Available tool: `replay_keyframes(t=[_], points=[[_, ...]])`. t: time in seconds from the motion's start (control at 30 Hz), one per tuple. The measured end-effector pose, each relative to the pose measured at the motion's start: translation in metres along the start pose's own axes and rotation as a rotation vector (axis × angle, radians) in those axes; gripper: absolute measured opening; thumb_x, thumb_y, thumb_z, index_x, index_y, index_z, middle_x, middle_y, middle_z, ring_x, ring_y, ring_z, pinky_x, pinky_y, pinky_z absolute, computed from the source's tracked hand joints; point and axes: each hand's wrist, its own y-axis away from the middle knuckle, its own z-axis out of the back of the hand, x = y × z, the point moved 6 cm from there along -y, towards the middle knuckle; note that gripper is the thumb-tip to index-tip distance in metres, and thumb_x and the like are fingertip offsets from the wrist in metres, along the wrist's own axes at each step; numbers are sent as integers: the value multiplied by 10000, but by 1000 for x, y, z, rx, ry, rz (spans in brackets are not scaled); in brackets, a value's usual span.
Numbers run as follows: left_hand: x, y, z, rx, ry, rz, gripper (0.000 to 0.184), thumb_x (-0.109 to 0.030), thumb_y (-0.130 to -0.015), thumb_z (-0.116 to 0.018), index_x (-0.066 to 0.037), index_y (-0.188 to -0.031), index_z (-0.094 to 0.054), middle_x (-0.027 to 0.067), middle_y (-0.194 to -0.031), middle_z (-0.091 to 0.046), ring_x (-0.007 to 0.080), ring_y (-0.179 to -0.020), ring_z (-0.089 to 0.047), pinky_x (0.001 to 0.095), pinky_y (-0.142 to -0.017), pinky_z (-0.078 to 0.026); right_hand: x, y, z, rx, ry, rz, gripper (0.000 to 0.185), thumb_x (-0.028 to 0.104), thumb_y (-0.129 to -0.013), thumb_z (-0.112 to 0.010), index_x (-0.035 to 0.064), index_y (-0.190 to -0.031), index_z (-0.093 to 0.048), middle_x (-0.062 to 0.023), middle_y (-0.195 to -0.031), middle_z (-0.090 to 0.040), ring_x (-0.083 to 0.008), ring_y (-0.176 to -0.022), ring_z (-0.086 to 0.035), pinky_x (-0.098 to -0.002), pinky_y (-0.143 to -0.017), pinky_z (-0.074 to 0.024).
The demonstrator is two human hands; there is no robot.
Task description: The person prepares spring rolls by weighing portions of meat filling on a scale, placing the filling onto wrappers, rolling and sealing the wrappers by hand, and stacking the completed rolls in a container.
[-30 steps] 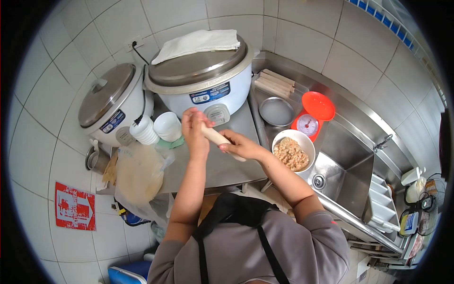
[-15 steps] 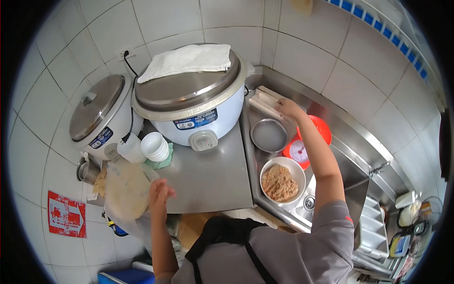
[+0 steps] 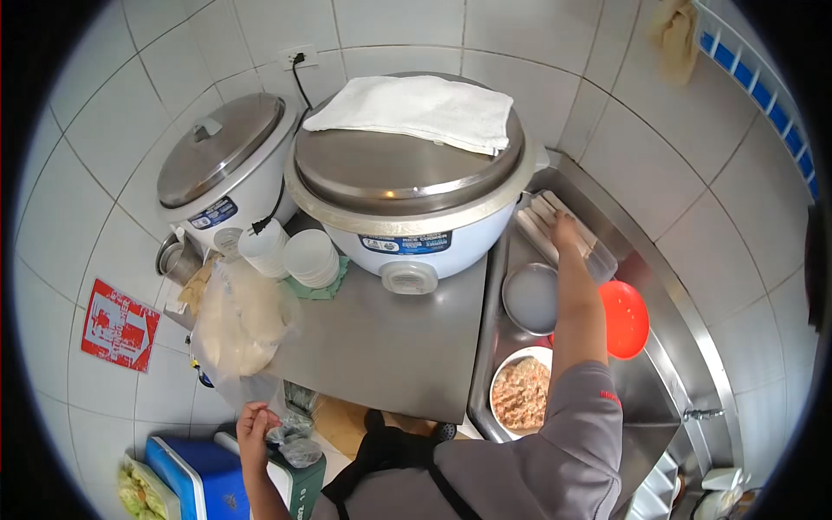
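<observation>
My right hand (image 3: 565, 232) reaches into a clear plastic tray (image 3: 601, 263) of long, pale rolls (image 3: 537, 234). Its fingers are closed on one roll, their tips partly hidden. Below the tray sits a round grey metal pan (image 3: 530, 299). A white bowl of minced, reddish filling (image 3: 520, 392) stands nearer me, partly behind my sleeve. At lower left, my left hand (image 3: 254, 426) has curled fingers at the loose edge of a clear plastic bag (image 3: 247, 325) holding pale, round, flat sheets. The bag's edge appears pinched in the fingers.
A large rice cooker (image 3: 407, 191) with a white cloth (image 3: 416, 108) on its lid stands on the steel counter (image 3: 390, 338). A smaller cooker (image 3: 230, 165) and stacked white cups (image 3: 310, 257) are to its left. A red dish (image 3: 626, 321) lies beside my right forearm.
My left hand has moved down and toward me, from beside the bag to its loose edge, its fingers more curled. My right hand stays at the rolls. The camera view has shifted.
</observation>
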Motion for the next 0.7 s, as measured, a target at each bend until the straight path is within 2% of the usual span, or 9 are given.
replay_keyframes(t=[0.17,0.3,0.4,0.5,0.6,0.7], points=[[-8,1,14,-64,-53,12,161,-177,-901,-525,-36,-980,-534,44,-749,-578,116,-684,-557,249,-663,-472,5,3,-2,-67,182,30,284,94,-835,-446,74,-1102,-541,-152,-1145,-522,-310,-1083,-480,-417,-893,-418],[-13,-7,13,-38,-87,0,150,-173,-902,-521,-40,-969,-539,43,-749,-581,115,-687,-559,249,-662,-472,23,5,-4,-119,256,88,279,118,-856,-414,97,-1099,-549,-129,-1170,-509,-292,-1102,-466,-401,-888,-410],[-14,-8,14,-22,-130,13,137,-165,-904,-515,-42,-959,-542,42,-747,-581,114,-688,-560,249,-660,-472,40,6,-10,-124,366,260,279,147,-858,-423,83,-1103,-541,-125,-1159,-521,-282,-1093,-476,-405,-881,-414],[-12,-5,16,-51,-119,29,124,-154,-906,-508,-42,-950,-542,40,-743,-580,112,-683,-559,249,-658,-472,20,-5,-18,-28,415,-196,283,175,-873,-421,60,-1101,-544,-122,-1134,-546,-269,-1053,-517,-421,-864,-429],[-7,2,19,-76,-99,63,116,-142,-906,-503,-42,-949,-542,41,-742,-580,111,-674,-557,246,-658,-470,7,-8,-22,104,319,-331,318,212,-873,-477,54,-1146,-517,-160,-1168,-532,-306,-1087,-513,-428,-903,-418],[-4,0,12,-55,-71,48,106,-122,-901,-505,-37,-953,-542,42,-743,-580,115,-674,-560,245,-663,-468,2,-8,-17,239,277,-194,410,266,-811,-574,31,-1144,-523,-192,-1137,-561,-331,-1057,-546,-425,-880,-443]])
